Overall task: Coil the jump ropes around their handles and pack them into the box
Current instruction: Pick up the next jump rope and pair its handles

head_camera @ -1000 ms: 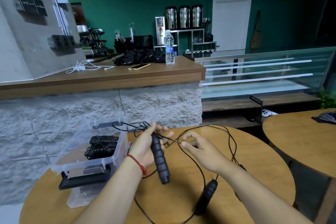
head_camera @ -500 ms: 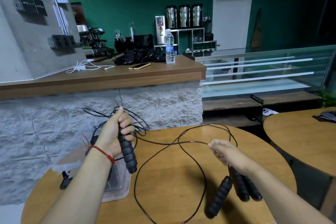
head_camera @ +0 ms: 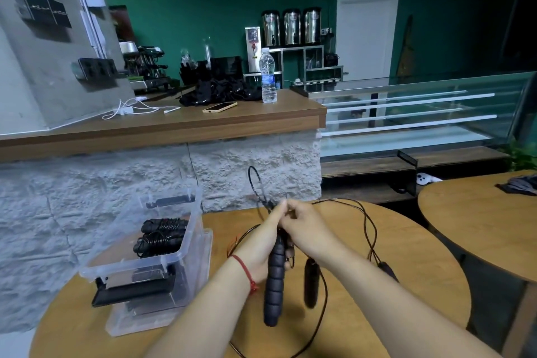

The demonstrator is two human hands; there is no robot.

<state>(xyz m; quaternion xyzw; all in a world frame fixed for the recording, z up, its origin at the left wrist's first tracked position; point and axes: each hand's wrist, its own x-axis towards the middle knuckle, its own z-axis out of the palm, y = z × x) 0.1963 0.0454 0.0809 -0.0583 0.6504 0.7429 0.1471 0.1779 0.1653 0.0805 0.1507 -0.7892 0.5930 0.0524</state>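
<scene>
My left hand (head_camera: 259, 244) grips a black ribbed jump rope handle (head_camera: 273, 285) held upright over the round wooden table (head_camera: 406, 276). My right hand (head_camera: 305, 225) meets it at the handle's top and pinches the thin black rope (head_camera: 367, 227), which loops over the table behind. A second black handle (head_camera: 311, 282) hangs just right of the first. A clear plastic box (head_camera: 151, 247) stands to the left, with two coiled ropes (head_camera: 161, 234) inside.
The box's lid (head_camera: 133, 293) with a black clip lies under its front. Another dark handle end (head_camera: 388, 269) rests on the table to the right. A stone-faced counter stands close behind. A second round table (head_camera: 479, 221) is at the right.
My hands were apart with the rope stretched between them; now they have come together over the table's middle at the handle's top. The left hand moved right, away from the box.
</scene>
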